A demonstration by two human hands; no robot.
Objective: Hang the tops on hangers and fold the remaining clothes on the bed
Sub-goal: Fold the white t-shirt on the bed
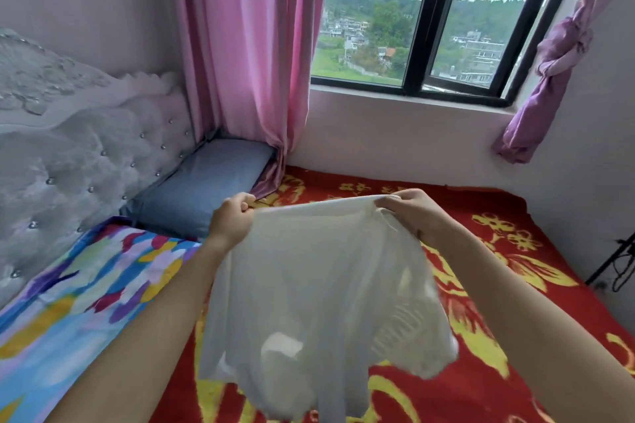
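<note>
White sheer top [319, 285] is held up over the red blanket [481, 285] on the bed — top edge pinched by left hand [232, 216] & right hand [409, 211]. No hanger is seen. Risk, prob.: thin fabric slipped from a pinch, dropped crumpled.

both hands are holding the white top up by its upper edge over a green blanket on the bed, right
Not quite: the blanket is red with yellow flowers, not green. The rest holds: in the head view the left hand and the right hand each grip the upper edge of the white top, holding it up over that blanket.
</note>
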